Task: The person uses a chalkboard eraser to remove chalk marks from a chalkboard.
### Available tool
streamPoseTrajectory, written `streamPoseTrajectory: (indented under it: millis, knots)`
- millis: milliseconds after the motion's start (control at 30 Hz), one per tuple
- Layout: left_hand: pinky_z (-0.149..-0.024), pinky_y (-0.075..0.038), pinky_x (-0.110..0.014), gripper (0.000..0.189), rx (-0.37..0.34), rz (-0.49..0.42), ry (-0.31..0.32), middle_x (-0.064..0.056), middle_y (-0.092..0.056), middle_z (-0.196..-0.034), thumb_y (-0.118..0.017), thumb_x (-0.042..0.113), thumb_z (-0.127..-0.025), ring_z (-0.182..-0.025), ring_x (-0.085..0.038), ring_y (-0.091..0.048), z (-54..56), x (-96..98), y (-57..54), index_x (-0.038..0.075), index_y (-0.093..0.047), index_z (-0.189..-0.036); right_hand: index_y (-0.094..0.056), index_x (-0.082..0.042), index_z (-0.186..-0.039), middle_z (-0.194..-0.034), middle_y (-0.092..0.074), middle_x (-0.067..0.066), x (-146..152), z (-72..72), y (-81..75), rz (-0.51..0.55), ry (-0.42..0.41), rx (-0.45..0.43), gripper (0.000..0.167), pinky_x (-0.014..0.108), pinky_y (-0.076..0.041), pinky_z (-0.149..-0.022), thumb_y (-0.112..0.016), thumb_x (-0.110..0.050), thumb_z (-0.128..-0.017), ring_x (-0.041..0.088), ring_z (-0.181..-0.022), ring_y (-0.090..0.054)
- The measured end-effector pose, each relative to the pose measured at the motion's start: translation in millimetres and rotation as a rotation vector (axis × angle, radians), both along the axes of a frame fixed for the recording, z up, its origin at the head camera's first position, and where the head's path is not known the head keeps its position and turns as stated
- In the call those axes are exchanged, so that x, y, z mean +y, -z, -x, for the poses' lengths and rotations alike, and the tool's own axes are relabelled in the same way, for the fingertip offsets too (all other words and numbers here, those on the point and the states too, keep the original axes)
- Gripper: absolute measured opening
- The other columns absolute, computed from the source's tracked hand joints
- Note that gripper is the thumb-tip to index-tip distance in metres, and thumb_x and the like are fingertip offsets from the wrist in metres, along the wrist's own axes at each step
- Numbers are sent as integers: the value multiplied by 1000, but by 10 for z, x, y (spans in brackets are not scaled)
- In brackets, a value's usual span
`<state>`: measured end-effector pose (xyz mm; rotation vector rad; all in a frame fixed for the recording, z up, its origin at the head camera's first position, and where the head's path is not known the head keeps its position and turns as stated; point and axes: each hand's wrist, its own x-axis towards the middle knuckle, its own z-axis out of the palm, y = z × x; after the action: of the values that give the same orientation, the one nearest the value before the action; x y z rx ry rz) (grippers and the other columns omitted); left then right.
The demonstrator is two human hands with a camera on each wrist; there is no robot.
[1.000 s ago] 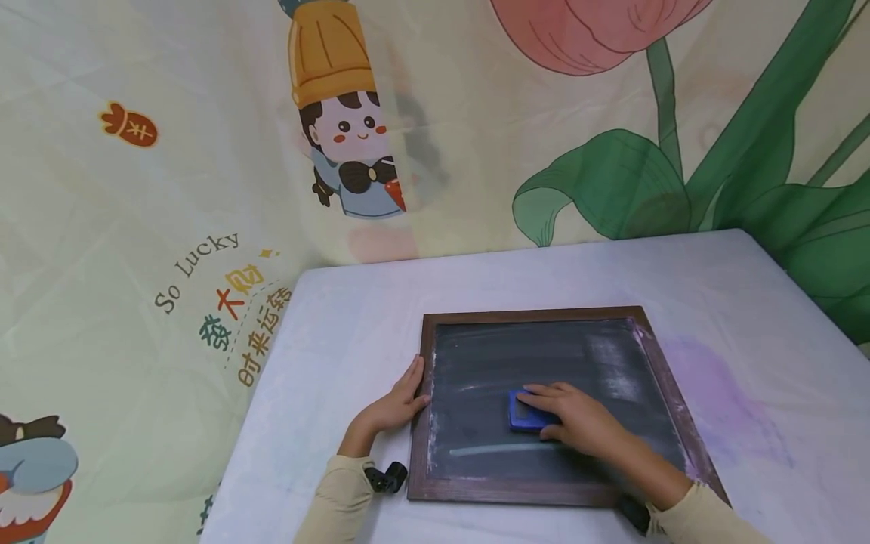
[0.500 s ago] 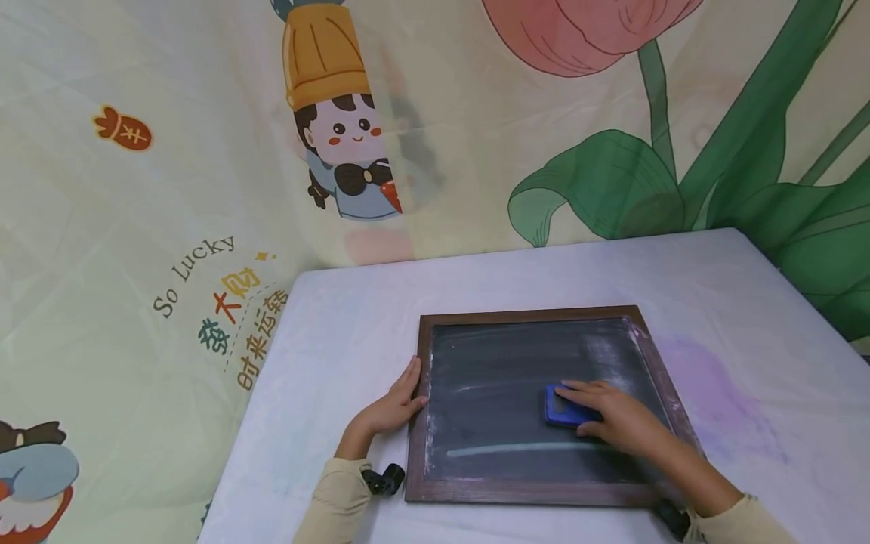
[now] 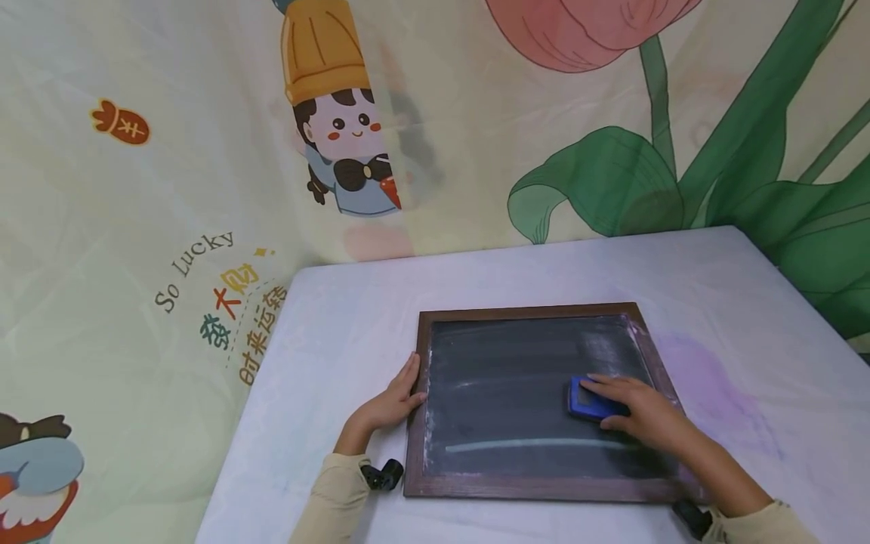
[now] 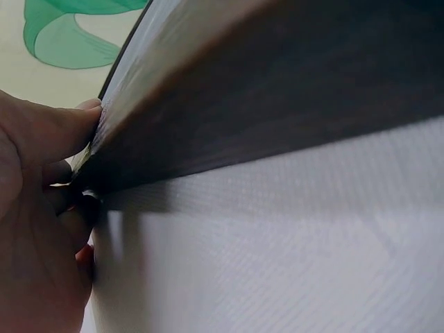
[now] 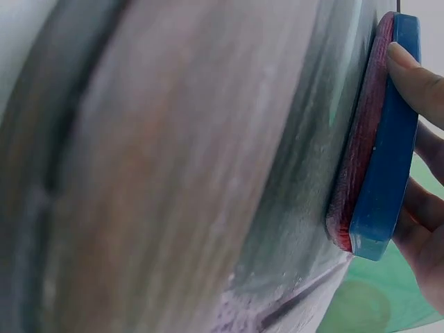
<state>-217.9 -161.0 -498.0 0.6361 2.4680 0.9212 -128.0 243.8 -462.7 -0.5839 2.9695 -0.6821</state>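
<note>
A small chalkboard (image 3: pixel 503 355) in a brown wooden frame lies on the white-covered table. One pale chalk line (image 3: pixel 537 444) runs across its lower part. My right hand (image 3: pixel 646 408) grips a blue chalkboard eraser (image 3: pixel 590 405) on the board's right half. In the right wrist view, the reddish felt pad of the eraser (image 5: pixel 385 159) faces the board, and my thumb presses its blue back edge. My left hand (image 3: pixel 389 402) holds the frame's left side. The left wrist view shows that thumb (image 4: pixel 62 128) on the frame's edge, with the other fingers bent against its side.
White cloth covers the table (image 3: pixel 340 317), with a purple smear (image 3: pixel 714 393) right of the board. Behind hangs a printed curtain (image 3: pixel 448 151). A black wrist camera (image 3: pixel 384 475) sits close to the board's lower left corner.
My right hand has slid the eraser rightward across the board, from near its middle toward the right side. The left hand stays on the frame, and the chalk line remains visible.
</note>
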Motion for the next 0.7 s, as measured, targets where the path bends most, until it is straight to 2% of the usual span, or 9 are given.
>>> streamPoseTrajectory:
  millis: [433, 700]
  knots:
    - [-112, -12, -50, 70, -4, 6, 4, -19, 5, -152, -43, 18, -96, -141, -34, 2, 4, -10, -20, -1, 4, -145, -53, -12, -129, -131, -51, 19, 199, -20, -20, -21, 34, -37, 66, 60, -38, -86, -77, -20, -67, 46, -113, -48]
    - [-111, -11, -52, 69, -2, -11, 4, -22, 4, -152, -43, 18, -96, -140, -37, 1, -9, -5, -48, -4, 2, -144, -53, -12, -129, -131, -51, 19, 201, -30, -39, -30, 38, -45, 66, 61, -38, -87, -77, -20, -68, 46, -111, -48]
